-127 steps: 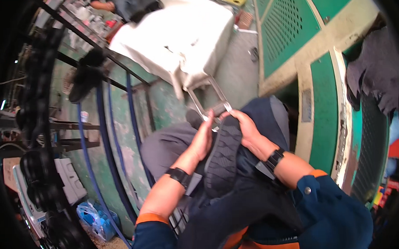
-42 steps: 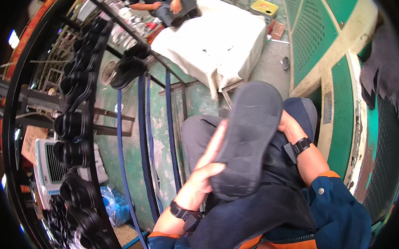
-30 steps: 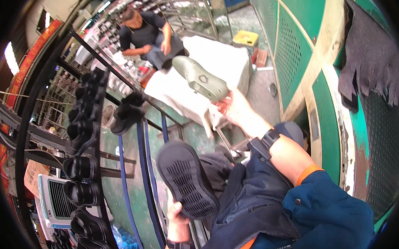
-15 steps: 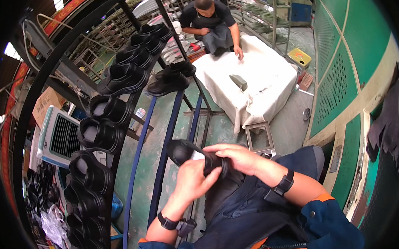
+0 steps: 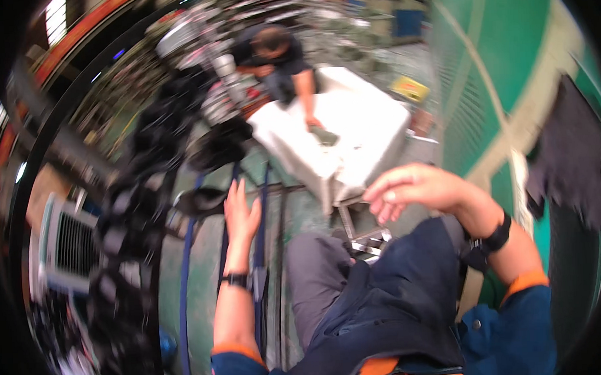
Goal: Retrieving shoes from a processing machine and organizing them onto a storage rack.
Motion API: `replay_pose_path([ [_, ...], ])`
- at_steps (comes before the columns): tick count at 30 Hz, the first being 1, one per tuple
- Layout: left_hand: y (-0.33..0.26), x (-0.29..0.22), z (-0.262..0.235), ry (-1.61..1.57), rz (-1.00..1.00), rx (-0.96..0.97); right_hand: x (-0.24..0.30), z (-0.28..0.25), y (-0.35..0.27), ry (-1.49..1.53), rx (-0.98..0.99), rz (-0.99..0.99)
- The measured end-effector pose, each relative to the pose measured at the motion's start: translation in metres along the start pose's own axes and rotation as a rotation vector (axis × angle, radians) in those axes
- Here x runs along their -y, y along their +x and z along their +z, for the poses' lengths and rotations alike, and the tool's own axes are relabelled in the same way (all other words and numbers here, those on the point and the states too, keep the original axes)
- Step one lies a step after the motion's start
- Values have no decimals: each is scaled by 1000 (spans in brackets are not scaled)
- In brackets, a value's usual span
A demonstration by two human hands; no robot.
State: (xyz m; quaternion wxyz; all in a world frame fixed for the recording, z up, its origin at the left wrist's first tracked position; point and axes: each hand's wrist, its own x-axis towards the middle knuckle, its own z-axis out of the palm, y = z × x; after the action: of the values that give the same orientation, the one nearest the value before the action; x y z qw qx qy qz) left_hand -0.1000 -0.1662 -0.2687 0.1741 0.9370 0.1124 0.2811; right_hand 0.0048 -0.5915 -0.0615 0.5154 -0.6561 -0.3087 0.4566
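Observation:
A black shoe (image 5: 200, 202) lies across the blue rails of the rack, smeared by motion. My left hand (image 5: 241, 213) is just right of it, fingers stretched out and apart; whether the fingertips still touch the shoe I cannot tell. Over my right knee hangs my right hand (image 5: 414, 188), its fingers loosely bent and spread, nothing visible in them. Farther up the same rails stand more black shoes (image 5: 218, 145), blurred.
On the left, a rack column bears several black shoes (image 5: 124, 225), with a pale louvred appliance (image 5: 68, 244) beyond. Ahead, another person (image 5: 274, 54) sits at a white-covered table (image 5: 371, 111), one hand by a grey-green piece. Green panels (image 5: 502, 44) and a dark cloth (image 5: 570, 152) line the right.
The black shoe that both hands held over my lap now lies on the rails. My hands have parted, left toward the rack, right toward my right knee. The view has turned.

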Motion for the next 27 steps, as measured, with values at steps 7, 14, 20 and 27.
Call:
replay_pose_path([
  [7,-62,-141,21,-370,58,619,0,-119,-193,-29,-589,-162],
  [14,-69,-170,15,-179,27,541,-120,-203,-456,131,-1681,-176],
  [20,-52,-204,28,-72,-10,627,-220,-241,-582,-98,-2590,483],
  [27,-48,-195,51,-7,76,515,-277,-318,-665,-593,-1994,587],
])
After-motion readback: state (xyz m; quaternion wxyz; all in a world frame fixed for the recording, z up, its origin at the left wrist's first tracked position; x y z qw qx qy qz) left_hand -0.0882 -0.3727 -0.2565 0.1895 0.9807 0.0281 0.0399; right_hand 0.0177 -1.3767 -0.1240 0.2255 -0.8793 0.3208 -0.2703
